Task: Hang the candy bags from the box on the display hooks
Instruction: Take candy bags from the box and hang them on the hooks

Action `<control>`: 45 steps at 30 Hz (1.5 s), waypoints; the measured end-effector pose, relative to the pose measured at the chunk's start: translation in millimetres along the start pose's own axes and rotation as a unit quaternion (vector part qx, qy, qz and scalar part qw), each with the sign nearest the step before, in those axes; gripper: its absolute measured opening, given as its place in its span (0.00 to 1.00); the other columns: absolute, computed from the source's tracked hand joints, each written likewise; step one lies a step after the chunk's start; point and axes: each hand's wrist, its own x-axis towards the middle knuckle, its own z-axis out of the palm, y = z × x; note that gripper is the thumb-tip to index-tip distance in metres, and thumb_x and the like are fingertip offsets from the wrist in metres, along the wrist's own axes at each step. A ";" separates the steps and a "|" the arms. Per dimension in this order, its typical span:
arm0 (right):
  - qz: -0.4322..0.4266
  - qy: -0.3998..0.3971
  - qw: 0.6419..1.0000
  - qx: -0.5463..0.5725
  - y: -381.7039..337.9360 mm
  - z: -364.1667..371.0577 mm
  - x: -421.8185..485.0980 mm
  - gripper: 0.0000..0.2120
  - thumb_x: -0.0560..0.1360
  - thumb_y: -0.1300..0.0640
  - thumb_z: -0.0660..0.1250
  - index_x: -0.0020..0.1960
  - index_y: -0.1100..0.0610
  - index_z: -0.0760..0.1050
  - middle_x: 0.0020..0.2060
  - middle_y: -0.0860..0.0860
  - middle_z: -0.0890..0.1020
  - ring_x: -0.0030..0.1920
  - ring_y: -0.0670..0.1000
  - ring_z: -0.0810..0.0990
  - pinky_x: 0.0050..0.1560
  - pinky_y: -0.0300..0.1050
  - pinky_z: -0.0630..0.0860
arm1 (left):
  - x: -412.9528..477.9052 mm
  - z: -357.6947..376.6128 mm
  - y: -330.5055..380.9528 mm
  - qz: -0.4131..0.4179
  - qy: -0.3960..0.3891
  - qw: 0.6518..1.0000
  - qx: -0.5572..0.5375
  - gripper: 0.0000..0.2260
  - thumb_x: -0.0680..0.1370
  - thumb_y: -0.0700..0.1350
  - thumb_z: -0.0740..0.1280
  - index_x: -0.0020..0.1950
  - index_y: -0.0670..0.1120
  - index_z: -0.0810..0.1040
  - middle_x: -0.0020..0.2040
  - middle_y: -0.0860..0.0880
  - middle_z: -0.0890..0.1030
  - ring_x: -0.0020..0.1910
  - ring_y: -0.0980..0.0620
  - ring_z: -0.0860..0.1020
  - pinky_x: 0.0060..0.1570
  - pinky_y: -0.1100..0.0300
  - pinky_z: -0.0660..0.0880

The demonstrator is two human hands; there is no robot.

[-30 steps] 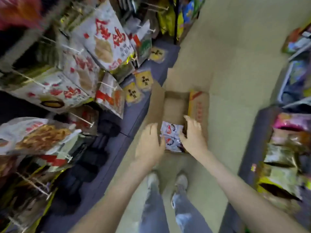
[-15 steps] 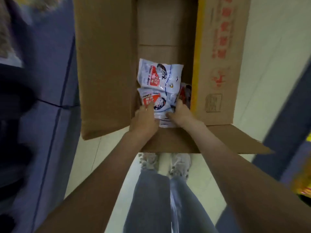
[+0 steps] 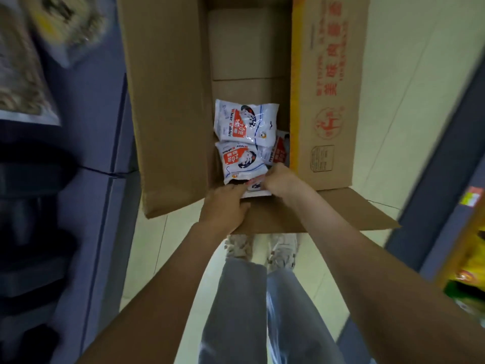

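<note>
Candy bags (image 3: 245, 122) lie piled at the 6 o'clock end of the open box (image 3: 168, 101) on the floor (image 3: 393, 74). Snack packs (image 3: 23, 74) hang at 10 o'clock; no free hook shows. The left hand (image 3: 225, 206) curls its fingers over the 7 o'clock corner of the nearest bag (image 3: 258, 190), and the right hand (image 3: 284, 181) pinches the same bag at its 2 o'clock edge, so both grip it. A spare bag (image 3: 280, 151) stands on edge at 3 o'clock of the pile, against the box wall. The step looks like lifting the nearest bag out. Its film seems slick and it touches the next bag (image 3: 241, 158) at its 12 o'clock, so I would draw it toward 6 o'clock first, then raise it clear of the near flap (image 3: 301, 216), keeping a firm pinch on the seal edge, where a hang hole likely sits though none is visible
</note>
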 end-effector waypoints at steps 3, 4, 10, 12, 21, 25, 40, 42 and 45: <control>0.006 0.020 0.998 0.062 -17.9 -26.9 -72.5 0.05 0.76 0.65 0.60 0.46 0.57 0.73 0.33 0.52 0.72 0.30 0.47 0.67 0.27 0.39 0.65 | -37.8 -49.2 27.4 0.037 0.068 0.996 0.051 0.10 0.80 0.45 0.61 0.57 0.48 0.80 0.51 0.44 0.82 0.51 0.42 0.79 0.47 0.56 0.69; 0.011 0.029 0.997 0.077 -26.7 -35.2 -100.9 0.05 0.76 0.64 0.60 0.46 0.57 0.74 0.34 0.54 0.73 0.29 0.48 0.67 0.28 0.40 0.64 | -54.5 -69.3 38.7 0.047 0.081 0.994 0.054 0.10 0.80 0.44 0.61 0.58 0.49 0.79 0.51 0.44 0.82 0.51 0.42 0.78 0.47 0.55 0.69; -0.102 0.020 0.986 0.134 -81.9 -74.5 -292.0 0.05 0.80 0.53 0.61 0.46 0.52 0.73 0.31 0.51 0.72 0.31 0.47 0.70 0.31 0.37 0.67 | -185.8 -184.7 95.3 0.062 0.137 0.988 0.022 0.11 0.79 0.41 0.61 0.58 0.47 0.79 0.51 0.41 0.80 0.51 0.39 0.77 0.44 0.53 0.69; -0.168 0.004 0.968 0.187 -97.3 -76.3 -353.5 0.06 0.78 0.51 0.63 0.52 0.52 0.69 0.38 0.52 0.76 0.38 0.48 0.75 0.38 0.41 0.74 | -236.0 -212.6 106.7 0.036 0.153 0.988 0.010 0.08 0.78 0.40 0.62 0.54 0.46 0.78 0.50 0.41 0.79 0.50 0.39 0.78 0.39 0.54 0.67; -0.444 -0.095 0.889 -0.058 -88.6 23.0 -566.8 0.22 0.75 0.50 0.67 0.66 0.54 0.67 0.64 0.52 0.74 0.66 0.50 0.72 0.69 0.54 0.67 | -469.2 -242.0 111.1 -0.058 0.323 0.884 -0.333 0.17 0.77 0.44 0.64 0.65 0.45 0.70 0.53 0.41 0.80 0.53 0.42 0.78 0.44 0.54 0.72; -0.516 -0.095 0.825 -0.210 -67.7 62.9 -650.3 0.29 0.67 0.40 0.68 0.65 0.43 0.66 0.64 0.44 0.74 0.65 0.47 0.72 0.65 0.51 0.70 | -576.7 -231.0 99.0 -0.018 0.399 0.809 -0.431 0.35 0.76 0.41 0.64 0.77 0.60 0.52 0.35 0.48 0.74 0.34 0.51 0.73 0.37 0.59 0.73; -0.754 -0.085 0.618 -0.207 -37.1 264.1 -901.6 0.07 0.77 0.60 0.64 0.51 0.56 0.82 0.46 0.46 0.83 0.48 0.45 0.79 0.51 0.44 0.76 | -943.9 -182.0 26.1 -0.065 0.621 0.758 -0.187 0.17 0.77 0.61 0.63 0.38 0.49 0.79 0.32 0.52 0.80 0.36 0.55 0.79 0.41 0.63 0.72; -0.773 -0.092 0.598 -0.192 -29.1 298.5 -933.9 0.10 0.78 0.59 0.64 0.50 0.47 0.82 0.44 0.39 0.82 0.47 0.42 0.79 0.47 0.41 0.75 | -986.2 -170.0 -0.2 -0.109 0.682 0.721 -0.058 0.15 0.76 0.59 0.66 0.37 0.49 0.78 0.34 0.50 0.73 0.38 0.52 0.71 0.35 0.60 0.63; -0.795 -0.103 0.565 -0.196 -15.2 352.7 -975.5 0.11 0.78 0.61 0.64 0.48 0.48 0.82 0.39 0.39 0.80 0.43 0.44 0.78 0.43 0.42 0.74 | -1046.8 -153.0 -39.4 -0.069 0.684 0.724 -0.056 0.12 0.76 0.54 0.66 0.41 0.46 0.80 0.42 0.47 0.72 0.45 0.50 0.70 0.42 0.58 0.65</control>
